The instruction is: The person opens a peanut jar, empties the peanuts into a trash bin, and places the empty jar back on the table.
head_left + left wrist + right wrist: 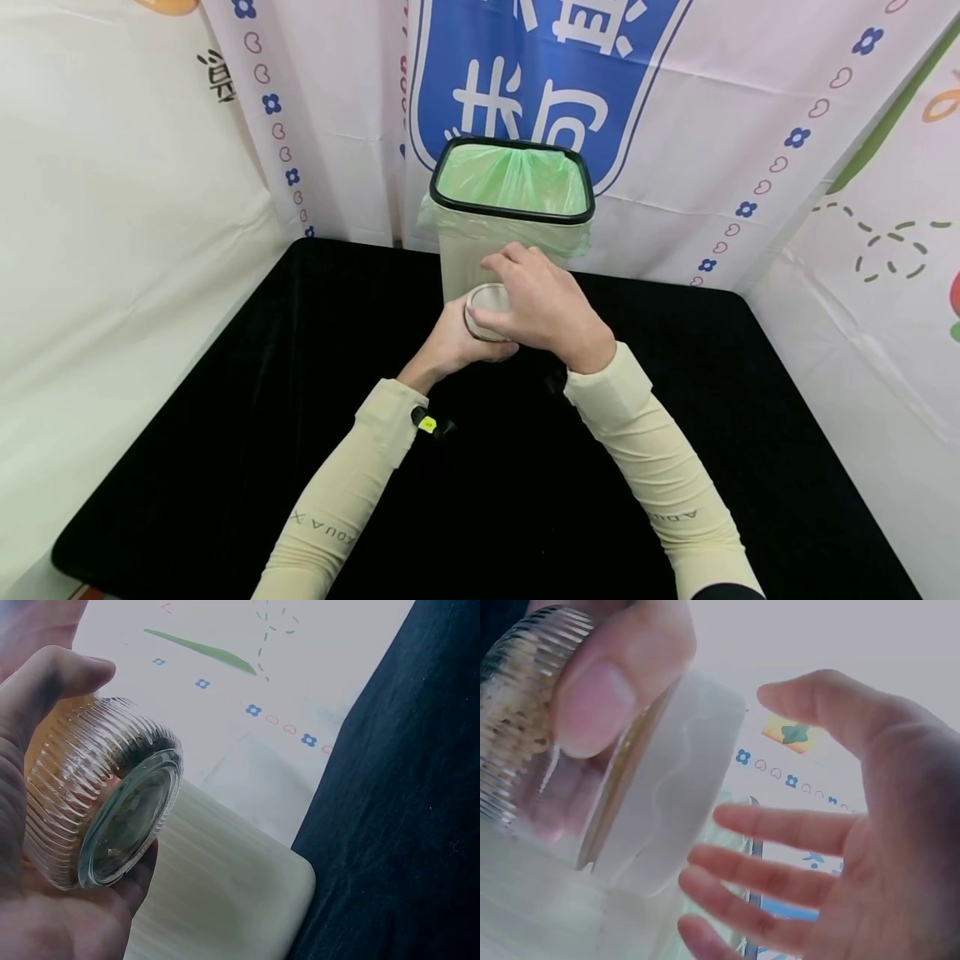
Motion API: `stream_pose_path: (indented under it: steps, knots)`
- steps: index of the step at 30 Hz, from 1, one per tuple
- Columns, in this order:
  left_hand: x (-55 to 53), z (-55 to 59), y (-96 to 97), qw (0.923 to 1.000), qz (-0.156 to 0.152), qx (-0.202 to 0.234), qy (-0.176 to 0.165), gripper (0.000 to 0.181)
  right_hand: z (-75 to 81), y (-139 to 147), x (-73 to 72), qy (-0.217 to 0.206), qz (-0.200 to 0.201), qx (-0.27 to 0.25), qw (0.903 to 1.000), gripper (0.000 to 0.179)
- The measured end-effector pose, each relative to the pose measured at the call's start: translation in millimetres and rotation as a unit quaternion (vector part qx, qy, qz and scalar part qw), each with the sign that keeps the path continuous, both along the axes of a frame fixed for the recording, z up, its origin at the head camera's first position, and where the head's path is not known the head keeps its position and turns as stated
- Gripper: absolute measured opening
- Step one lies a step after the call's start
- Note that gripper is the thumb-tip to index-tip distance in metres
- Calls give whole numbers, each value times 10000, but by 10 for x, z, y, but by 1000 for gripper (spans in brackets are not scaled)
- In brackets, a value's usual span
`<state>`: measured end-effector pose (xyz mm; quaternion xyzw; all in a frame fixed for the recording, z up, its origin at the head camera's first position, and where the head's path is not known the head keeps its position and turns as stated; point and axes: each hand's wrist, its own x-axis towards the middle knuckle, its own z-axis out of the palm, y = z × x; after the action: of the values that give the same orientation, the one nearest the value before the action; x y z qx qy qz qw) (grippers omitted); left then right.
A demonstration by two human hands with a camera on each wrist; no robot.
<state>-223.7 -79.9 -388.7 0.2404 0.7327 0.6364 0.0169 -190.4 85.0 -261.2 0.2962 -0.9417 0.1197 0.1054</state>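
Note:
My left hand [447,340] grips a ribbed clear glass jar [71,784] around its side, in front of the bin. Small tan pieces show through the jar's wall in the right wrist view. A white lid [682,772] sits on the jar and faces my right hand [543,304]. In the right wrist view the right fingers [780,825] are spread and loosely bent, fingertips close by the lid, with the thumb standing apart from it. From the head camera, the right hand covers part of the lid. The left wrist view shows the jar's round base tilted outward.
Behind the hands stands a pale waste bin [465,258] with a black rim [513,214] and a green plastic liner [517,179]. It stands near the back edge of a black-covered table [480,517]. Printed white cloth walls [352,150] enclose the table at the back and sides.

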Motion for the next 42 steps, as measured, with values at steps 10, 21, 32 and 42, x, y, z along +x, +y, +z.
stream_pose_path:
  steps: [10,21,32,42]
  knots:
    - [-1,10,-8,10000,-27,86,-40,73,-50,-67,34,1,-808,412,9959,62]
    - [6,-3,-5,9997,-136,195,5,74,-114,-93,10,31,-601,581,9965,58]
    - [-8,15,-12,9998,-113,150,44,77,-83,-75,-10,-110,-403,429,9982,54]
    - [-2,17,-29,9996,-230,155,83,79,-68,-60,-33,-283,-63,247,9993,48]
